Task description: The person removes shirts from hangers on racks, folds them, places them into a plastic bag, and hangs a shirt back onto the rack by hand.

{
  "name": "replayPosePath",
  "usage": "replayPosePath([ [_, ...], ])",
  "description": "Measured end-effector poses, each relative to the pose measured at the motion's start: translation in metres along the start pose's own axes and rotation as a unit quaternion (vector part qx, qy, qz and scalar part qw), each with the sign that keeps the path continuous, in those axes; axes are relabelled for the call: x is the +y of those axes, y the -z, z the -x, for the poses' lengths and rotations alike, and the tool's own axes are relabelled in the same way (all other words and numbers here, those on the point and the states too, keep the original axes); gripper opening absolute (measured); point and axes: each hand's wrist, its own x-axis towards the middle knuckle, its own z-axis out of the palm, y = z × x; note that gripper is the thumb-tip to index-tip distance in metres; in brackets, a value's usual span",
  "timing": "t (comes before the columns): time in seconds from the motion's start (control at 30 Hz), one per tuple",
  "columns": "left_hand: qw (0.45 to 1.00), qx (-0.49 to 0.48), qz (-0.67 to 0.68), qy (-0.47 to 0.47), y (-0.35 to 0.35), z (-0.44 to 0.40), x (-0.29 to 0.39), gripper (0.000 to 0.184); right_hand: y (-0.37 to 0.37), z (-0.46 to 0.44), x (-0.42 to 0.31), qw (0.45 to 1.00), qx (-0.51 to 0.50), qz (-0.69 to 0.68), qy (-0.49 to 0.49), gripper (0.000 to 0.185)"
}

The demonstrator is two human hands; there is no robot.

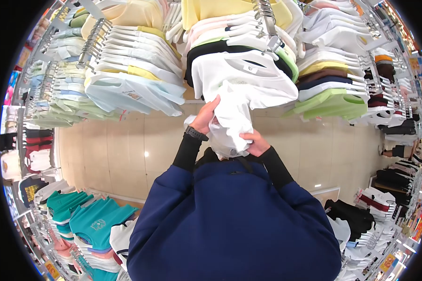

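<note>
My left hand (205, 117), with a dark watch on its wrist, is closed on the left side of a bunched white garment (234, 105). My right hand (255, 143) grips the lower right part of the same garment. Thin translucent plastic (227, 143) shows between the hands, below the cloth. Just beyond, a white T-shirt (272, 86) hangs at the front of the middle rack, and the bunched garment overlaps its lower part.
Light blue shirts (126, 91) hang on the left rack, a green shirt (333, 104) on the right rack. Teal shirts (98, 222) hang behind at lower left, black clothes (349, 215) at lower right. A tiled floor (122, 152) lies between. Someone's leg (389, 152) shows far right.
</note>
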Motion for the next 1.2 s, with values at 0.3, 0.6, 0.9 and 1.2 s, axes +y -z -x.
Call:
replayPosePath([
  [0.3,0.961,0.22,-0.159,-0.043,0.006,0.038,-0.017,0.042,-0.037,0.007,-0.03,0.97,0.048,0.206,0.121,0.062],
  [0.6,0.978,0.106,-0.168,-0.064,-0.057,0.052,-0.007,0.035,-0.086,0.006,-0.023,0.756,0.151,0.544,0.332,0.056],
  [0.9,0.963,0.048,-0.241,-0.112,-0.053,0.047,0.009,0.032,-0.079,0.019,-0.021,0.867,0.084,0.375,0.316,0.084],
  [1.2,0.969,0.045,-0.227,-0.09,-0.056,0.049,0.013,0.033,-0.081,0.03,-0.025,0.909,0.045,0.291,0.294,0.083],
])
